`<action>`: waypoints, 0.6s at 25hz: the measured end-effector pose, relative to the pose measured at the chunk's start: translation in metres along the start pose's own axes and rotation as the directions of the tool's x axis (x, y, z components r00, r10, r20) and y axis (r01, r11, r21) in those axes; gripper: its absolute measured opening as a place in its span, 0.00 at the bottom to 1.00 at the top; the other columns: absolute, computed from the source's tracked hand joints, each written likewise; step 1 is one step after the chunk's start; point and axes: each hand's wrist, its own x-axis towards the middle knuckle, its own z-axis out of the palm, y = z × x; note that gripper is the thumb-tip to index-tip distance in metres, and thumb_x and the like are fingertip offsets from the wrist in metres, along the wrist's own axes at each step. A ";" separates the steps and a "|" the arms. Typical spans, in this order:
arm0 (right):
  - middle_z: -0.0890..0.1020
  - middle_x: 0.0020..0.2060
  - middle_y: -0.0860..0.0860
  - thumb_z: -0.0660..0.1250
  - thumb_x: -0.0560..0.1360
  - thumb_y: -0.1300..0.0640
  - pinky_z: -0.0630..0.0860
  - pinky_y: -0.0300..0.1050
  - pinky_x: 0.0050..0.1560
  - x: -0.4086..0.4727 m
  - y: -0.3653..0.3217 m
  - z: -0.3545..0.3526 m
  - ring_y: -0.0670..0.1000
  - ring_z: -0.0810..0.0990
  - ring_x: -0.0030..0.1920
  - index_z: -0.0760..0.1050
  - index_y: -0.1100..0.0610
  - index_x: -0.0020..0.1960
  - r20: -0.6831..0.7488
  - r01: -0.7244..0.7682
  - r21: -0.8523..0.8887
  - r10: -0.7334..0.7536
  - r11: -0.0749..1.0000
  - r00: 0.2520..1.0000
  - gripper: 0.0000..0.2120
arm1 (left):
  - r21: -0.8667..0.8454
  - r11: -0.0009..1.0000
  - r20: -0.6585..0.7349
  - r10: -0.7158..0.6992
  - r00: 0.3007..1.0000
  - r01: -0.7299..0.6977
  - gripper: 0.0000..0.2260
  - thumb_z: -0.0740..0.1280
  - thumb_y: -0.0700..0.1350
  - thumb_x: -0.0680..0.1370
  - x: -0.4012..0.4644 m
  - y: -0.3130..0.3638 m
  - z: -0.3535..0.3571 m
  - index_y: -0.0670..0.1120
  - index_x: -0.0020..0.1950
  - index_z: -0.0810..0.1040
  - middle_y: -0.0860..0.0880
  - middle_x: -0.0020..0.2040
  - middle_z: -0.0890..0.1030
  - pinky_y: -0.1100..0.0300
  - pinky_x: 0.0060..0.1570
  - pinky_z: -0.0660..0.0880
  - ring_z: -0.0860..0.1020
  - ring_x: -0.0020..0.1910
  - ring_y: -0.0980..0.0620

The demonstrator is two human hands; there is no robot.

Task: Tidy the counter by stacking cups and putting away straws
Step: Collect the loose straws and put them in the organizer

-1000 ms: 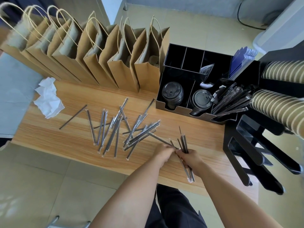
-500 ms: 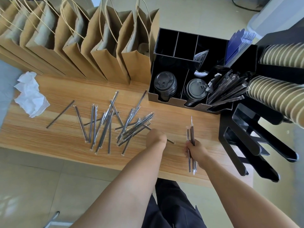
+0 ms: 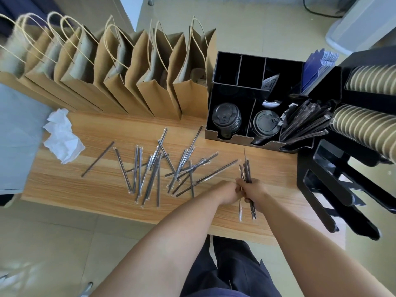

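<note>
Several wrapped black straws (image 3: 158, 168) lie scattered across the wooden counter (image 3: 107, 194). My right hand (image 3: 255, 191) is closed around a small bundle of straws (image 3: 246, 168) that points away from me, its lower ends sticking out below the fist. My left hand (image 3: 227, 192) presses against the right hand, its fingers at the same bundle. To the right stands a black organiser (image 3: 235, 138) with more wrapped straws (image 3: 304, 127) in its right compartment. Stacked paper cups (image 3: 364, 127) lie in a black rack at the far right.
A row of brown paper bags (image 3: 128, 82) lines the back of the counter. A crumpled white tissue (image 3: 62, 136) lies at the left. Black lids (image 3: 226, 121) fill two organiser compartments. The black cup rack's legs (image 3: 334, 189) stand on the counter's right end.
My left hand came back from the scattered pile to my right hand and now touches the bundle there. The right hand kept its grip on the straws.
</note>
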 end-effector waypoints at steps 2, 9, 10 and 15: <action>0.73 0.29 0.53 0.66 0.80 0.46 0.68 0.49 0.35 -0.001 -0.005 0.008 0.53 0.69 0.30 0.79 0.58 0.45 -0.047 -0.006 -0.030 0.005 1.000 0.999 0.15 | 0.056 0.998 -0.147 -0.014 0.989 0.022 0.16 0.59 0.58 0.82 -0.005 -0.014 -0.009 0.47 0.52 0.78 0.46 0.47 0.80 0.54 0.40 0.72 0.79 0.45 0.44; 0.70 0.28 0.51 0.61 0.82 0.47 0.66 0.47 0.36 -0.004 0.002 0.019 0.52 0.67 0.30 0.76 0.56 0.46 -0.106 -0.023 -0.054 0.018 0.998 0.994 0.14 | 0.320 0.922 -0.466 -0.048 0.884 0.219 0.19 0.68 0.41 0.79 0.003 -0.080 -0.021 0.43 0.69 0.70 0.43 0.65 0.74 0.47 0.52 0.77 0.76 0.60 0.41; 0.70 0.29 0.51 0.61 0.82 0.47 0.66 0.48 0.37 -0.004 0.005 0.020 0.52 0.67 0.30 0.76 0.56 0.45 -0.118 -0.023 -0.054 0.017 0.998 0.993 0.14 | 0.342 0.915 -0.450 -0.041 0.892 0.215 0.18 0.68 0.38 0.78 0.005 -0.082 -0.020 0.42 0.67 0.72 0.43 0.64 0.75 0.47 0.52 0.77 0.76 0.60 0.41; 0.71 0.31 0.52 0.60 0.82 0.48 0.66 0.46 0.38 -0.004 0.007 0.023 0.53 0.68 0.32 0.74 0.56 0.43 -0.157 -0.046 -0.051 0.037 0.998 0.987 0.15 | 0.369 0.911 -0.401 -0.020 0.916 0.182 0.16 0.65 0.30 0.74 0.007 -0.075 -0.014 0.40 0.59 0.78 0.43 0.56 0.78 0.48 0.49 0.79 0.80 0.55 0.40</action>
